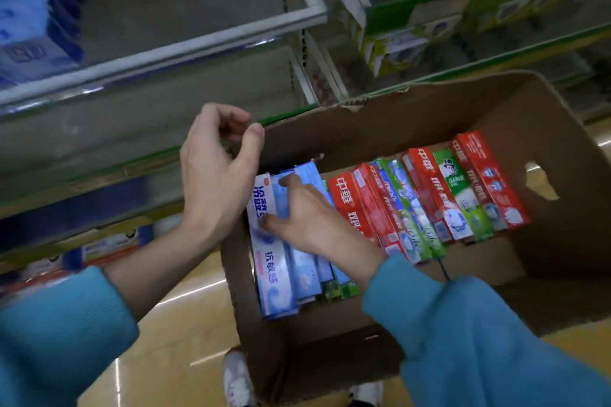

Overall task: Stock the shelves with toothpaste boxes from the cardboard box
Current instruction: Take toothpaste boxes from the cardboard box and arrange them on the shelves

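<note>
Your right hand is down inside the open brown cardboard box. Its fingers are spread and lie on the pale blue toothpaste boxes at the box's left end, the thumb on the leftmost white-and-blue one; whether they have closed round any box you cannot tell. To the right of those fingers, red and green toothpaste boxes stand on edge in a row. Your left hand hovers above the box's left wall, its fingers loosely curled, holding nothing. Beyond its fingertips runs a grey metal shelf with blurred packs. Both sleeves are teal.
</note>
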Demonstrator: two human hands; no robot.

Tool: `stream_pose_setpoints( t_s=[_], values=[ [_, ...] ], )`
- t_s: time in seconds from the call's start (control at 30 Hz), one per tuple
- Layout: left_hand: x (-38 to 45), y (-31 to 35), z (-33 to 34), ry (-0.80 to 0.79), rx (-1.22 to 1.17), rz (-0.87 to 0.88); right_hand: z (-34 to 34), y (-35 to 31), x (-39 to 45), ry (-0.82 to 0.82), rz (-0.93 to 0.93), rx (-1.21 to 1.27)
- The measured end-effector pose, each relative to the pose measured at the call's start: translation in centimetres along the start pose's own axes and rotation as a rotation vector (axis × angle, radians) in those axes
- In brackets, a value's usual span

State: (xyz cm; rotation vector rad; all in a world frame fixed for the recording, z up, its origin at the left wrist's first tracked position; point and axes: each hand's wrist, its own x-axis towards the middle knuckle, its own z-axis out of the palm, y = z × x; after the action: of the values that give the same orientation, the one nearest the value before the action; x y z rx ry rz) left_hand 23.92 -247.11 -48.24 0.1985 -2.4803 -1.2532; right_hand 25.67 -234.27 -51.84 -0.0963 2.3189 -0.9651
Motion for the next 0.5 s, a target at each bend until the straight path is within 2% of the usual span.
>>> stream_pose_setpoints(
  t_s=[0.33,0.5],
  values=[
    [1.6,1.0,-1.6,-0.023,0.026,-0.004,4.5,-1.9,1.0,0.017,0.183,-0.162],
    [2.4,0.6,-2.2,-0.090,0.033,-0.019,4.2,-2.6,0.7,0.088,0.247,-0.061]
  ],
)
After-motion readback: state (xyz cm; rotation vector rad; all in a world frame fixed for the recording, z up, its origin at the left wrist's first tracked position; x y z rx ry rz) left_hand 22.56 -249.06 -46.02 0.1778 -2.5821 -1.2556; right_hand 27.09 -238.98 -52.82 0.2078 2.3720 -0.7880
